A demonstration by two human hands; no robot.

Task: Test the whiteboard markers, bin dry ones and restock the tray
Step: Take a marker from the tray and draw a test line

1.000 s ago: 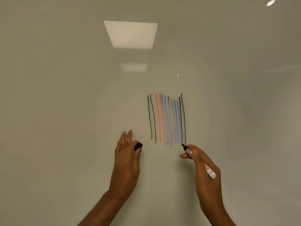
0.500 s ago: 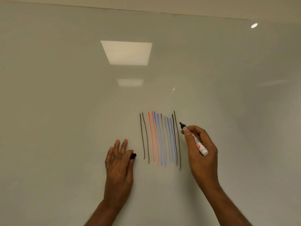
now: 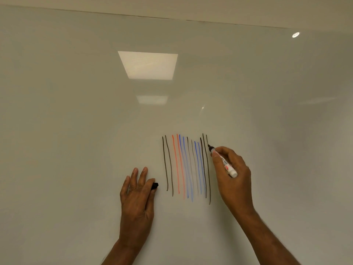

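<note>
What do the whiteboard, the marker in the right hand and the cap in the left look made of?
Whiteboard: smooth and glossy, perhaps glass or enamelled steel; it mirrors ceiling lights. Marker, in the right hand: white barrel, likely plastic, printed label. Cap, pinched by the left hand: black, probably moulded plastic; mostly hidden.

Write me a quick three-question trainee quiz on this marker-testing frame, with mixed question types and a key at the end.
1. True or false: the right hand holds an uncapped marker with its tip up by the rightmost stroke.
2. What does the left hand pinch? A) a black cap B) an eraser C) a red marker
3. Fill in: the test lines on the whiteboard are black, blue and ____.

Key: 1 true; 2 A; 3 red.
</note>
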